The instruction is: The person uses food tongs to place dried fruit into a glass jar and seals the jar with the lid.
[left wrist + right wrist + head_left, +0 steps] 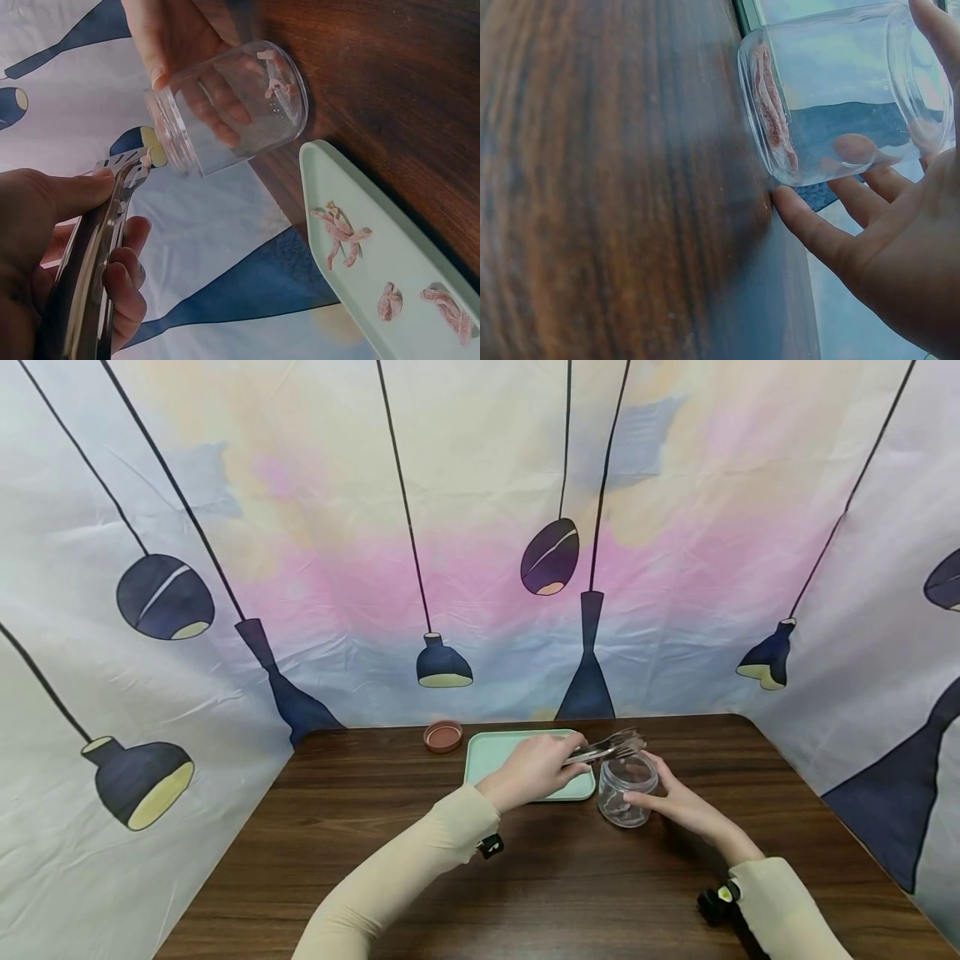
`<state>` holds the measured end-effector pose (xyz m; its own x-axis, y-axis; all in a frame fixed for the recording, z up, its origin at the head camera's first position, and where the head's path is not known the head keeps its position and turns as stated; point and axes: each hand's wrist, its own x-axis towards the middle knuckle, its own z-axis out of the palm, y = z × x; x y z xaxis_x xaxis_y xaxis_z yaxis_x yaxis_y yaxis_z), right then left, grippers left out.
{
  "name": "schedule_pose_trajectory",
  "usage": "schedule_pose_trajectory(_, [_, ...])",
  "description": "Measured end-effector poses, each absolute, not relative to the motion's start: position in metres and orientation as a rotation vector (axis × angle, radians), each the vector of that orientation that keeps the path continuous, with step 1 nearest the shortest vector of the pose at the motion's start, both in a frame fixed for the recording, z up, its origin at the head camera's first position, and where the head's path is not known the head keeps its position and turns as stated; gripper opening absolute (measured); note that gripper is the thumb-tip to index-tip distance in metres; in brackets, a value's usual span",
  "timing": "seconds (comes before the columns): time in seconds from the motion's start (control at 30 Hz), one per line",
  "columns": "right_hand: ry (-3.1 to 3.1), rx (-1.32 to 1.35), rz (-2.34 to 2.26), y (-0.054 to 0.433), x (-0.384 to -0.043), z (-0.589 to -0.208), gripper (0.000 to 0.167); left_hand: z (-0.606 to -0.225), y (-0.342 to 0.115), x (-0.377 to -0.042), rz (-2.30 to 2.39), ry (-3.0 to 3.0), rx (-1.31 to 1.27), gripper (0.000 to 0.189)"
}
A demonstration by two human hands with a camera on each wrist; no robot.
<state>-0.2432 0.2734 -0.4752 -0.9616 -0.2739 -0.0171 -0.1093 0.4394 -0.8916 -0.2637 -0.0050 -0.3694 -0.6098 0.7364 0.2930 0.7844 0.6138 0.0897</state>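
Two hands work above a dark wooden table (360, 835), seen from the head. The left hand (534, 768) grips metal tongs (598, 751), its thumb and fingers wrapped around them, the tips pointing between two and three o'clock, over a clear jar (613, 808). The right hand (686, 806) holds that jar from its three o'clock side, thumb in front, fingers behind. Between nine and ten o'clock of the jar lies a mint-green tray (486, 753), and farther the same way a round brown lid (443, 737). A cloth (322, 485) printed with hanging lamps rises at twelve.

From the left wrist, the tong tips sit just outside the jar's mouth, at its eight o'clock, with a small pinkish bit showing there; whether it is pinched, I cannot tell. Pink strips (277, 84) lie inside, against the jar's base. At five o'clock, three pink clumps (341, 236) lie apart on the tray.

From the right wrist, the jar fills one to two o'clock, the right hand's curved fingers around it from five, strips showing at its nine o'clock end.
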Motion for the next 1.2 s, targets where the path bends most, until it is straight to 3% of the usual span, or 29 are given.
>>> schedule_pose_trajectory(0.47, [2.542,-0.311,-1.519,0.2722,-0.2426,-0.4728,0.098,-0.3713,-0.0100,-0.2599,-0.321,-2.630,-1.241,0.024])
schedule_pose_trajectory(1.2, [2.541,-0.254,-1.486,0.2727,-0.2410,-0.4711,0.105,-0.3685,-0.0145,-0.2554,-0.322,-2.676,-1.240,0.042])
